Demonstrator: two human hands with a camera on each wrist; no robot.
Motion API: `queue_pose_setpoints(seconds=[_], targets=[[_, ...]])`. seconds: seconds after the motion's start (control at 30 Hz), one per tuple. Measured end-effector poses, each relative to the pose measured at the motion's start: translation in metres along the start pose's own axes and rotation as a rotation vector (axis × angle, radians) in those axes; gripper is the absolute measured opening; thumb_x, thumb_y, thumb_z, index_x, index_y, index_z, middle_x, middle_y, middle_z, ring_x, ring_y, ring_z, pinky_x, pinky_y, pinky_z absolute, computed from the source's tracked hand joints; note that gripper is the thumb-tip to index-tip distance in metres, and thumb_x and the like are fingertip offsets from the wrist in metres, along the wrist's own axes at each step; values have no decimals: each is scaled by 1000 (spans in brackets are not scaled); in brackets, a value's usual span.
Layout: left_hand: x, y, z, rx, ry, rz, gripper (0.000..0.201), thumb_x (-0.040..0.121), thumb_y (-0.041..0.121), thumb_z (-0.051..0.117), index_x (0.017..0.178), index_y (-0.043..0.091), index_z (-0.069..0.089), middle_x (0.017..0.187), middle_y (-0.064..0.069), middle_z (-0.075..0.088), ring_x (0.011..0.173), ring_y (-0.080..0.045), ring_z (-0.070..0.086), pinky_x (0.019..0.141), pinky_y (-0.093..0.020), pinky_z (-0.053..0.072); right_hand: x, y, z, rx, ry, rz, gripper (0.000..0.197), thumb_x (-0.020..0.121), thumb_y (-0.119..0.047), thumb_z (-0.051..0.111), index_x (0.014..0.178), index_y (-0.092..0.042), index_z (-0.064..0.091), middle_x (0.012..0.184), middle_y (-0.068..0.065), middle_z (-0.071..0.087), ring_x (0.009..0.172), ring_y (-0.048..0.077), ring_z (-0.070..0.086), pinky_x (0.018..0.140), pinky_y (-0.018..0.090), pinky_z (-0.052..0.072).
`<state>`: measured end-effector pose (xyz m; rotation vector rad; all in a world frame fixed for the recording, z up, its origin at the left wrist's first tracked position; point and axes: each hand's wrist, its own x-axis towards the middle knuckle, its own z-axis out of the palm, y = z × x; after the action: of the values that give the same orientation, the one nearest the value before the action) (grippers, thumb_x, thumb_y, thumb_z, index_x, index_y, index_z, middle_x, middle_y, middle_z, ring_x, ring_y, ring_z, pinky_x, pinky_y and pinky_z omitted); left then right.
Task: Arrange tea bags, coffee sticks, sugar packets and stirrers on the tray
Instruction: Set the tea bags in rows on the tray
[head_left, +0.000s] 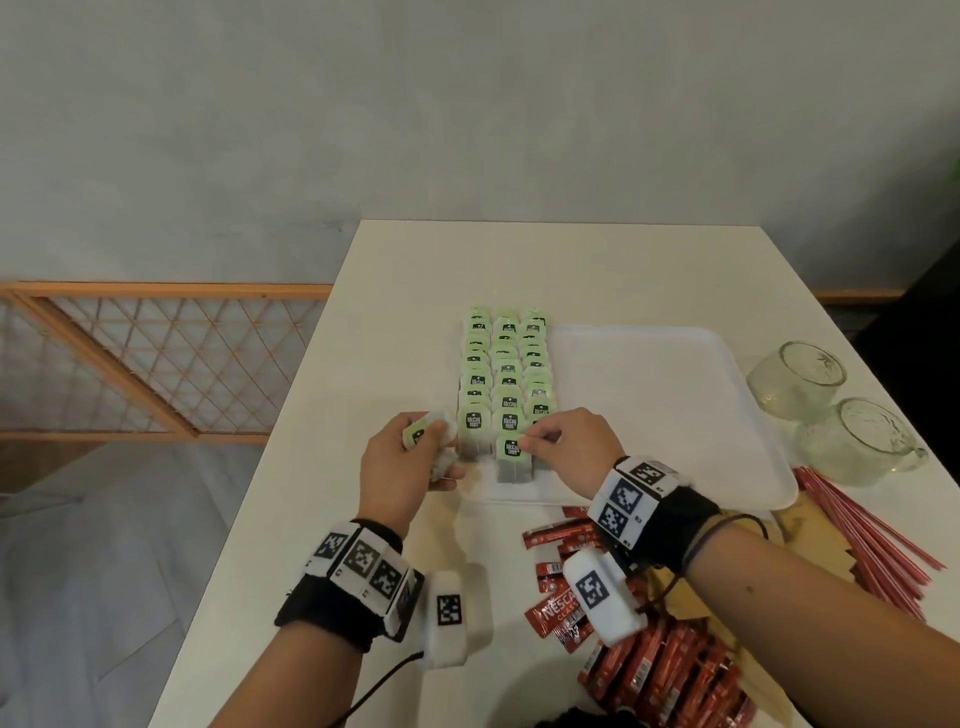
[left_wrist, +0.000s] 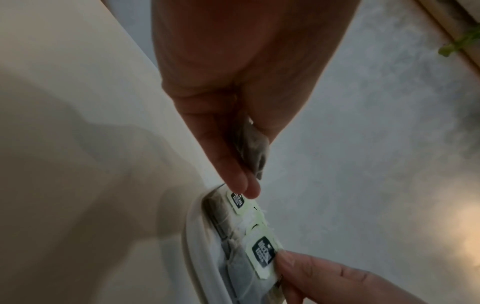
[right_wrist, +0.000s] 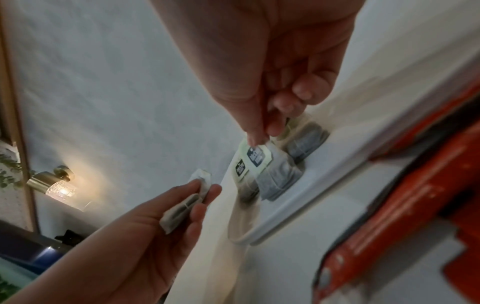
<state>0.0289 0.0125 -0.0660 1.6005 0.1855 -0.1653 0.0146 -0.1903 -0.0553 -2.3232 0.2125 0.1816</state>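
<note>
Green-tagged tea bags (head_left: 506, 374) lie in three overlapping columns on the left part of the white tray (head_left: 675, 415). My right hand (head_left: 530, 441) pinches the green tag of the nearest tea bag (head_left: 511, 457), which lies on the tray at the front of the middle column. In the right wrist view, thumb and forefinger (right_wrist: 255, 135) nip that tag (right_wrist: 257, 157). My left hand (head_left: 436, 447) hovers just left of the tray's front corner and grips a small bunch of tea bags (head_left: 423, 434); the bunch (right_wrist: 182, 209) sits between its curled fingers.
Red coffee sticks (head_left: 660, 670) are heaped on the table in front of the tray. Red stirrers (head_left: 872, 535) fan out at the right. Two glass mugs (head_left: 831, 410) stand right of the tray. The table's left edge (head_left: 270, 467) is close to my left hand.
</note>
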Motion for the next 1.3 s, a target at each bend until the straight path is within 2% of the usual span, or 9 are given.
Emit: queue_pose_setpoints(seconds=[0.2, 0.33, 0.53, 0.67, 0.8, 0.97, 1.07, 1.2, 1.3], targets=[[10, -5, 2, 33, 70, -36, 23, 91, 25, 67, 103, 9, 54, 88, -14, 72, 61, -20, 67, 47, -28, 47, 7, -2, 7, 37, 64, 10, 17, 91, -28, 65, 97, -18, 77, 102, -2, 73, 94, 13, 64, 83, 23, 48], [9, -1, 7, 52, -13, -23, 22, 89, 22, 71, 97, 5, 60, 76, -11, 71, 61, -20, 67, 46, -27, 48, 8, 0, 2, 46, 65, -20, 15, 88, -33, 68, 96, -24, 76, 83, -10, 67, 83, 9, 62, 74, 18, 46], [-5, 11, 26, 91, -164, 24, 19, 88, 21, 72, 94, 4, 65, 70, -11, 71, 58, -20, 66, 44, -25, 46, 0, -9, -13, 275, 80, -108, 15, 89, -38, 64, 96, -27, 73, 79, -12, 63, 62, 3, 53, 66, 24, 44], [-13, 17, 37, 107, -277, 54, 20, 87, 22, 73, 95, 4, 72, 67, -10, 70, 57, -18, 64, 45, -25, 46, -7, -12, -19, 256, 34, -181, 5, 87, -27, 69, 83, -25, 73, 72, -14, 66, 58, -5, 55, 67, 23, 51], [-18, 19, 34, 166, -248, 67, 21, 85, 20, 75, 105, 12, 73, 71, -10, 74, 59, -22, 69, 45, -25, 47, -11, -5, -27, 215, 79, -180, 7, 89, -19, 67, 82, -20, 68, 71, -9, 64, 55, -3, 54, 59, 15, 44], [-27, 23, 31, 404, -30, 308, 27, 88, 24, 72, 112, 32, 63, 70, -3, 70, 51, -11, 67, 47, -19, 50, -14, 1, -33, 183, 103, -89, 6, 89, -15, 61, 89, -21, 62, 74, -2, 65, 62, 14, 60, 66, 34, 54], [-35, 26, 37, 591, -184, 451, 27, 88, 32, 71, 114, 30, 66, 67, 3, 70, 51, -9, 64, 60, -28, 57, -19, -2, -33, 208, 69, -55, 12, 88, -12, 56, 95, -20, 62, 71, 4, 64, 62, 24, 65, 66, 40, 58], [-39, 25, 50, 856, -257, 495, 29, 89, 41, 66, 116, 30, 68, 62, 11, 63, 51, 2, 50, 66, -26, 50, -24, -13, -33, 253, 20, -36, 12, 90, -15, 55, 94, -16, 67, 68, 3, 63, 56, 19, 66, 57, 32, 57], [-37, 23, 49, 783, -222, 474, 20, 92, 32, 65, 110, 26, 71, 59, 10, 64, 47, 4, 55, 67, -24, 54, -26, -18, -35, 367, -55, -28, 17, 91, -11, 53, 92, -13, 70, 68, 3, 63, 53, 12, 60, 56, 28, 54]])
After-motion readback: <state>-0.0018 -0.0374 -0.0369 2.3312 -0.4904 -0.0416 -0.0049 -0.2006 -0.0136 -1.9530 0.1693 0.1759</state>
